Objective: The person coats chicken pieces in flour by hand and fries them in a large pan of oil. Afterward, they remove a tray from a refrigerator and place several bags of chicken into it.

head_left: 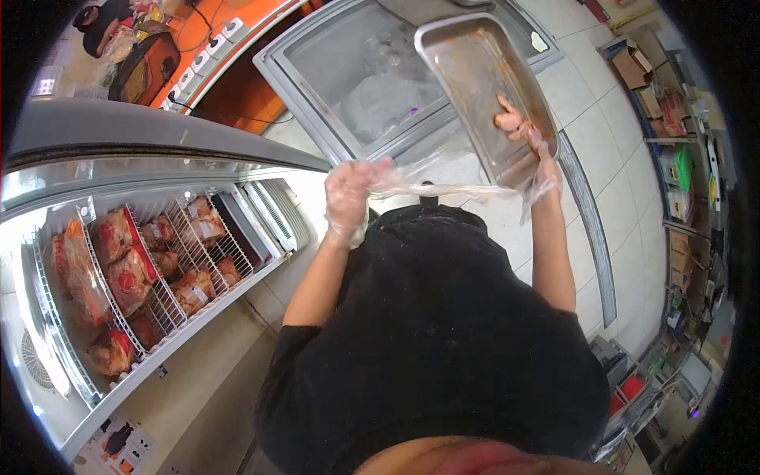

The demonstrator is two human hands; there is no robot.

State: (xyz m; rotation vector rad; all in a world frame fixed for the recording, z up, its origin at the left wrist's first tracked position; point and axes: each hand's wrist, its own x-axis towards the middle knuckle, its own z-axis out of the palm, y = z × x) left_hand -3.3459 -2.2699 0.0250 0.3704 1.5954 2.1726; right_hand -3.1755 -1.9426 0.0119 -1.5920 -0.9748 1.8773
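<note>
My left hand (348, 196), in a clear plastic glove, is closed on one end of a clear plastic bag (443, 190) that stretches across in front of my body. My right hand (545, 168), also gloved, reaches over the near right corner of a metal tray (484, 95). Its fingers are at a small piece of raw poultry (514, 123) in the tray and seem closed on its near end. The bag's other end hangs beside my right wrist. Brownish liquid wets the tray, which rests over a grey-framed glass-top freezer (313, 103).
At the left, an open upright fridge (59, 396) holds bagged meat (131, 277) on wire racks, its door (158, 131) extending above. An orange counter (229, 24) carries power sockets. Shelves with boxes (633, 67) line the right. Another person (103, 28) is at the far upper left.
</note>
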